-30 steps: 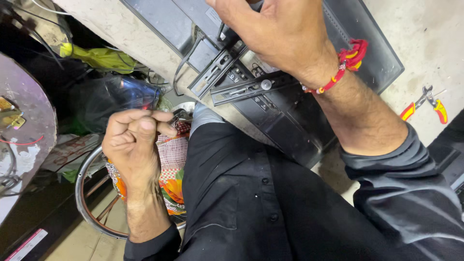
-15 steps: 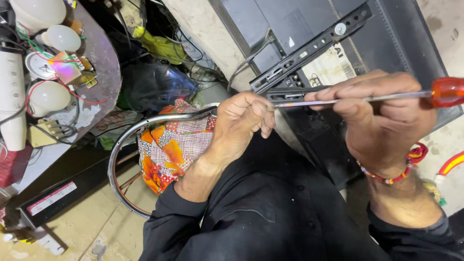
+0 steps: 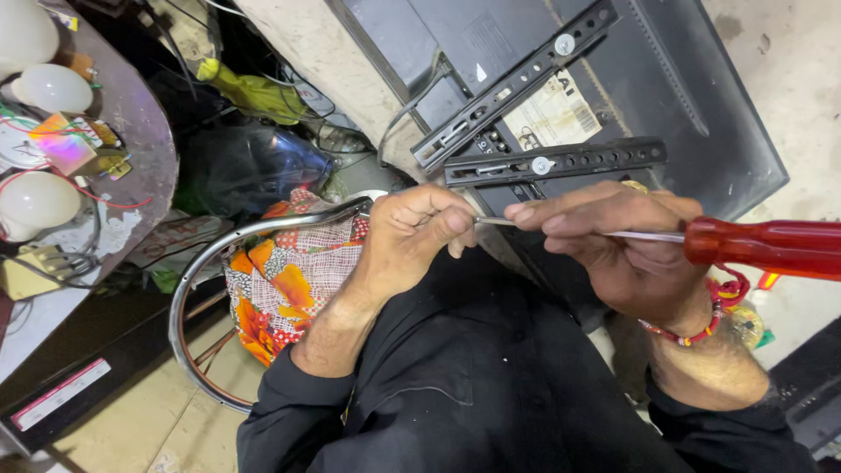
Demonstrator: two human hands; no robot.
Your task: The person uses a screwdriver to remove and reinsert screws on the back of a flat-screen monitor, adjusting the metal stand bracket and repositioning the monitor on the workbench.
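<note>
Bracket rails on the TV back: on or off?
On. Both black rails lie flat on the TV back, each with a silver screw seated.

- The light is bright and even, with no single source visible.
- The white bulbs at the far left are nearly blown out.
- The red screwdriver handle carries a long glossy highlight.
- The black clothing at the near edge loses its detail in shadow.
- Focus is sharp at the centre, and straight edges bend slightly toward the corners.
</note>
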